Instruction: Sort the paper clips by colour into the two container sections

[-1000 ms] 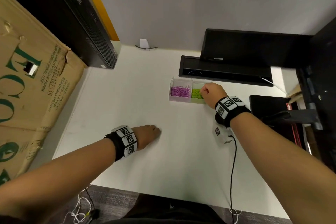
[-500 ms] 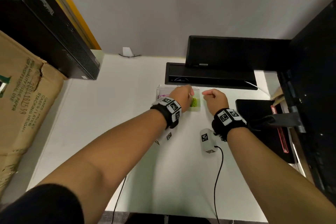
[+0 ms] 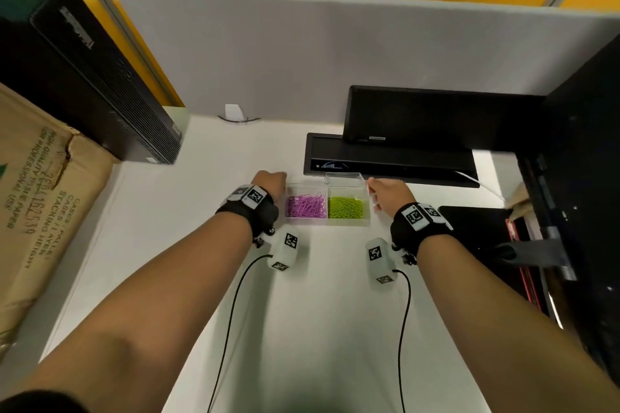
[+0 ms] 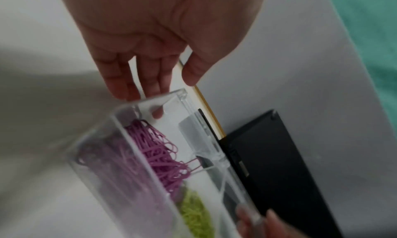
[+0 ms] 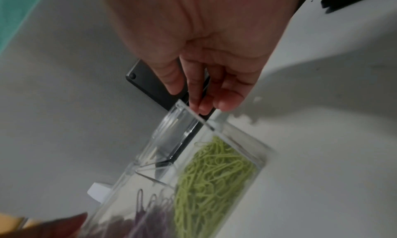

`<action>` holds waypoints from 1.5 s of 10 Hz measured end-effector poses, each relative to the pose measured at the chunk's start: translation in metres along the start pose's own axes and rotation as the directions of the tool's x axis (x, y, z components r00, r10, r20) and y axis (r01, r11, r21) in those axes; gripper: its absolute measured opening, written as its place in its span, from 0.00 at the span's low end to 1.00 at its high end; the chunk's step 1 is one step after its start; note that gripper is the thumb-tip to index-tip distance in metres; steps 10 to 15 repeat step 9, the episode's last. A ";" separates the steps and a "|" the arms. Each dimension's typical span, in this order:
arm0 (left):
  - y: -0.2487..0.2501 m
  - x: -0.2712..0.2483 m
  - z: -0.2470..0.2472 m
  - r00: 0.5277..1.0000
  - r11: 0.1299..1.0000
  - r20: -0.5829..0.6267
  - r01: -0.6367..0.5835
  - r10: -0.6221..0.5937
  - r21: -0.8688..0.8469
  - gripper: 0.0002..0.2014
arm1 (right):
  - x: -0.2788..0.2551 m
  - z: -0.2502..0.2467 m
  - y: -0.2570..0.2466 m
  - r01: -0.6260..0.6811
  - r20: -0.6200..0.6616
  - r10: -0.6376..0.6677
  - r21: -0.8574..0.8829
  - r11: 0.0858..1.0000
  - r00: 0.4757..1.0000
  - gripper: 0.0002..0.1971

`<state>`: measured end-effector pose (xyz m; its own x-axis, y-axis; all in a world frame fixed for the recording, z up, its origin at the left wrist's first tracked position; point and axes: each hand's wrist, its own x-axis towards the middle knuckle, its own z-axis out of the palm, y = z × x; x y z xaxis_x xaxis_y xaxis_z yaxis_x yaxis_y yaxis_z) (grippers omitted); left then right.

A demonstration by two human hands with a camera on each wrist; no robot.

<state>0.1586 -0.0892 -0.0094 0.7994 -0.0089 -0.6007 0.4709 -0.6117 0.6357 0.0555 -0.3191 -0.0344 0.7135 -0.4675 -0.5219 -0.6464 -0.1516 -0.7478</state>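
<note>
A clear two-section container (image 3: 327,223) stands on the white desk (image 3: 302,329). Its left section holds purple paper clips (image 3: 306,206), its right section green paper clips (image 3: 345,207). A clear lid (image 3: 345,178) stands raised at the back of the green section. My left hand (image 3: 270,183) is at the container's left end; in the left wrist view its near-straight fingers (image 4: 128,88) touch the end wall (image 4: 137,182). At the right end, my right hand (image 3: 385,191) has its fingertips (image 5: 204,109) pinching the raised lid's (image 5: 178,126) edge above the green clips (image 5: 214,173).
A black monitor base (image 3: 389,161) lies right behind the container. A black computer tower (image 3: 100,87) and a cardboard box (image 3: 43,211) stand at the left. Black gear (image 3: 476,231) sits at the right, and a grey divider (image 3: 335,54) closes the back.
My left hand left the near desk, passed over the container and now sits at its left end. My right hand moved from the green section to the lid's right edge.
</note>
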 end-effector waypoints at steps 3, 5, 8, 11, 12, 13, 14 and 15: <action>0.011 -0.029 -0.002 0.992 0.873 0.018 -0.102 0.126 -0.477 0.15 | -0.020 -0.004 -0.003 -0.013 0.028 0.003 0.372 0.928 1.000 0.10; -0.022 -0.041 -0.001 0.984 0.878 0.004 -0.158 0.179 -0.453 0.16 | -0.042 0.000 0.007 0.025 0.017 -0.033 0.353 0.935 0.999 0.02; -0.042 -0.045 0.002 0.959 0.922 0.013 -0.270 0.284 -0.279 0.25 | -0.053 0.003 0.014 0.204 -0.032 -0.203 0.030 0.979 0.979 0.10; -0.039 -0.053 -0.010 0.958 0.924 -0.021 -0.280 0.285 -0.260 0.26 | -0.063 -0.012 -0.006 0.281 -0.100 -0.279 0.008 0.960 0.955 0.09; -0.039 -0.053 -0.010 0.958 0.924 -0.021 -0.280 0.285 -0.260 0.26 | -0.063 -0.012 -0.006 0.281 -0.100 -0.279 0.008 0.960 0.955 0.09; -0.039 -0.053 -0.010 0.958 0.924 -0.021 -0.280 0.285 -0.260 0.26 | -0.063 -0.012 -0.006 0.281 -0.100 -0.279 0.008 0.960 0.955 0.09; -0.039 -0.053 -0.010 0.958 0.924 -0.021 -0.280 0.285 -0.260 0.26 | -0.063 -0.012 -0.006 0.281 -0.100 -0.279 0.008 0.960 0.955 0.09; -0.039 -0.053 -0.010 0.958 0.924 -0.021 -0.280 0.285 -0.260 0.26 | -0.063 -0.012 -0.006 0.281 -0.100 -0.279 0.008 0.960 0.955 0.09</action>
